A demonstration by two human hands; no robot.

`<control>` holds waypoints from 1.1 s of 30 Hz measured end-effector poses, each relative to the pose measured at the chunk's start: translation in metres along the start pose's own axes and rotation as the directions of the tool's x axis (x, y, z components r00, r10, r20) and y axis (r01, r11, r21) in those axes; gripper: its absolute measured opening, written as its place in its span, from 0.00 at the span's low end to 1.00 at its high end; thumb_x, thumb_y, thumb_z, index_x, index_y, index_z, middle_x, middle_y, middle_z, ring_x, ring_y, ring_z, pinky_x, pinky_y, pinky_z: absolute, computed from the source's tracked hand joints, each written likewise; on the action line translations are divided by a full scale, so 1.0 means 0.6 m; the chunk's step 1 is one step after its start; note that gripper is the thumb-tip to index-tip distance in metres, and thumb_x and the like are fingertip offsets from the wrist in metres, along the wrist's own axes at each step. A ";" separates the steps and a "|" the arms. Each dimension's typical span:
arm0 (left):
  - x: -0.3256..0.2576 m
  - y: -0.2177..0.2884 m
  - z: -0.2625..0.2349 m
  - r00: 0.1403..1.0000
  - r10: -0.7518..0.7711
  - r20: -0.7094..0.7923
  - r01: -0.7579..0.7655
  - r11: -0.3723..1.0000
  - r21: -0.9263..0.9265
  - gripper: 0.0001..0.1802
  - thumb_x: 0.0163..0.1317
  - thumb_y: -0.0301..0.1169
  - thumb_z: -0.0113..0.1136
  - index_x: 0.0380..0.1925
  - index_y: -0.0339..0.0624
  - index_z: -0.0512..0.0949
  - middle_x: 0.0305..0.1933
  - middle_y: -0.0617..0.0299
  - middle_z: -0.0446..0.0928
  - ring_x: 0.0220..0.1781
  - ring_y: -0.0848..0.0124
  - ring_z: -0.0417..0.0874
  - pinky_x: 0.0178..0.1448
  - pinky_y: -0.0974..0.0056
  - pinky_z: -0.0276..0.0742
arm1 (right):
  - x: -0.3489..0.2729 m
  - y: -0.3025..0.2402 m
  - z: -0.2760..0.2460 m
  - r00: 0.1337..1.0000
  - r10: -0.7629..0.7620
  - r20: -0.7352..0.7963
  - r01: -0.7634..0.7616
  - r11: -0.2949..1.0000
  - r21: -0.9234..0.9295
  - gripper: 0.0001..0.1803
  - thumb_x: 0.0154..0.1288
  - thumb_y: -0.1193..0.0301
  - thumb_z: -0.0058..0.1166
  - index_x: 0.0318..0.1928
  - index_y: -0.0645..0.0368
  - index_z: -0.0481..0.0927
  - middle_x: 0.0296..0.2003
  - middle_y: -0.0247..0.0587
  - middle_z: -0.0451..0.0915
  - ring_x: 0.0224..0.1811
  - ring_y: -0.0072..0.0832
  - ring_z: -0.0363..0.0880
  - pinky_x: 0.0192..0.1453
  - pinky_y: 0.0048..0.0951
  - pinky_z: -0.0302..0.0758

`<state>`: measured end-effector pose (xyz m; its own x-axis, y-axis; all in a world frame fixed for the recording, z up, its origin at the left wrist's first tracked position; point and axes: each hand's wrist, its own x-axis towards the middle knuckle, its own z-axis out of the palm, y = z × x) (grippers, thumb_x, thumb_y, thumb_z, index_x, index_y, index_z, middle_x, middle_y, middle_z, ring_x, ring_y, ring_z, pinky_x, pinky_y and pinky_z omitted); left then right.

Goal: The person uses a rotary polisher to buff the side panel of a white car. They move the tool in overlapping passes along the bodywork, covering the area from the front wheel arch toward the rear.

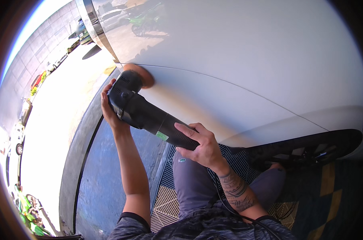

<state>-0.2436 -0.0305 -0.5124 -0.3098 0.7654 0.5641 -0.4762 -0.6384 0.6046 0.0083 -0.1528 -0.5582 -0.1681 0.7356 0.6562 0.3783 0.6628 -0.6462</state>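
**Polisher held against white car panel, two-handed grip**

Item: black handheld polisher (149, 114), lying diagonally from centre frame up toward the upper left. Its orange pad (143, 76) is pressed against the white car body panel (249, 60), just below a curved body line. A small green sticker sits on the tool's body near the rear grip.

Left hand (108, 108): wrapped around the head of the polisher from the left side, fingers curled over the top of the housing, thumb side hidden behind the tool. Forearm bare, rising almost straight from the lower edge of the frame, wrist slightly bent toward the panel.

Right hand (199, 146): closed on the rear handle of the polisher, fingers folded over its upper face, knuckles up. Forearm tattooed, entering from the lower right centre at an angle.

Surroundings: person's grey-trousered knees (189, 176) below the tool; grated floor tiles (169, 200) beneath them; dark sill trim (309, 146) along the panel's lower edge at right; blue floor (105, 180) at lower left; sunlit pavement (53, 132) with parked vehicles at far left.
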 end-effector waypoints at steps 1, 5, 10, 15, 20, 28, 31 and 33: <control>-0.001 0.003 0.002 1.000 0.010 0.003 -0.010 1.000 0.005 0.23 0.72 0.48 0.50 0.53 0.40 0.72 0.64 0.49 0.71 0.61 0.57 0.78 0.60 0.51 0.82 | 0.000 -0.001 0.000 1.000 -0.006 -0.004 0.006 1.000 0.003 0.36 0.44 0.71 0.73 0.60 0.51 0.81 0.39 0.40 0.78 0.43 0.33 0.79 0.51 0.34 0.77; -0.002 0.004 0.003 1.000 0.006 0.005 -0.006 1.000 0.001 0.24 0.71 0.49 0.51 0.53 0.40 0.72 0.64 0.49 0.71 0.61 0.57 0.77 0.60 0.51 0.82 | -0.003 -0.001 -0.003 1.000 -0.010 -0.010 0.011 1.000 0.016 0.35 0.45 0.71 0.73 0.59 0.51 0.81 0.40 0.40 0.78 0.43 0.33 0.79 0.51 0.34 0.77; -0.017 -0.003 0.014 0.999 0.008 0.044 -0.009 1.000 0.011 0.24 0.71 0.49 0.51 0.53 0.40 0.72 0.64 0.48 0.70 0.62 0.56 0.77 0.60 0.51 0.81 | -0.018 0.011 -0.009 1.000 -0.011 -0.022 0.011 0.999 0.041 0.36 0.45 0.71 0.73 0.60 0.50 0.81 0.41 0.41 0.78 0.42 0.34 0.79 0.49 0.34 0.78; -0.029 -0.007 0.025 0.999 -0.010 0.036 0.010 1.000 0.020 0.24 0.71 0.49 0.50 0.53 0.40 0.72 0.64 0.48 0.69 0.63 0.56 0.76 0.61 0.51 0.80 | -0.026 0.020 -0.015 0.999 -0.033 -0.039 0.034 0.999 0.032 0.38 0.43 0.71 0.72 0.61 0.45 0.80 0.40 0.42 0.77 0.40 0.34 0.79 0.48 0.35 0.79; -0.030 -0.010 0.024 0.999 -0.031 0.018 0.031 0.999 -0.030 0.23 0.71 0.48 0.50 0.52 0.40 0.73 0.64 0.48 0.70 0.64 0.57 0.75 0.62 0.51 0.80 | -0.031 0.020 -0.020 0.999 -0.027 -0.026 0.028 0.999 0.033 0.38 0.44 0.72 0.72 0.62 0.46 0.80 0.41 0.41 0.77 0.41 0.33 0.79 0.48 0.35 0.79; -0.041 -0.016 0.033 1.000 -0.024 0.017 0.024 0.999 -0.042 0.22 0.70 0.46 0.53 0.51 0.38 0.75 0.62 0.47 0.72 0.64 0.57 0.75 0.64 0.50 0.78 | -0.040 0.023 -0.028 1.000 0.010 -0.016 -0.009 0.999 0.051 0.35 0.45 0.73 0.71 0.59 0.54 0.81 0.44 0.44 0.80 0.42 0.35 0.82 0.48 0.33 0.80; -0.043 -0.020 0.031 1.000 -0.014 -0.002 0.013 0.999 -0.036 0.22 0.70 0.46 0.52 0.50 0.37 0.76 0.61 0.46 0.73 0.64 0.56 0.75 0.65 0.49 0.77 | -0.041 0.022 -0.031 1.000 0.013 -0.018 -0.012 0.999 0.051 0.35 0.44 0.73 0.71 0.59 0.55 0.81 0.43 0.44 0.80 0.42 0.35 0.82 0.48 0.33 0.80; -0.044 -0.022 0.027 1.000 -0.012 0.020 0.011 0.999 0.039 0.26 0.71 0.48 0.48 0.55 0.37 0.71 0.66 0.46 0.67 0.63 0.54 0.75 0.61 0.50 0.80 | -0.043 0.022 -0.033 0.999 0.036 -0.011 -0.035 0.998 0.051 0.35 0.44 0.73 0.71 0.59 0.56 0.81 0.43 0.44 0.80 0.42 0.35 0.82 0.48 0.33 0.80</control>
<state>-0.2158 -0.0436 -0.5264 -0.2881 0.7709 0.5680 -0.4471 -0.6329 0.6321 0.0359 -0.1658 -0.5759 -0.1447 0.7572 0.6370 0.3371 0.6430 -0.6877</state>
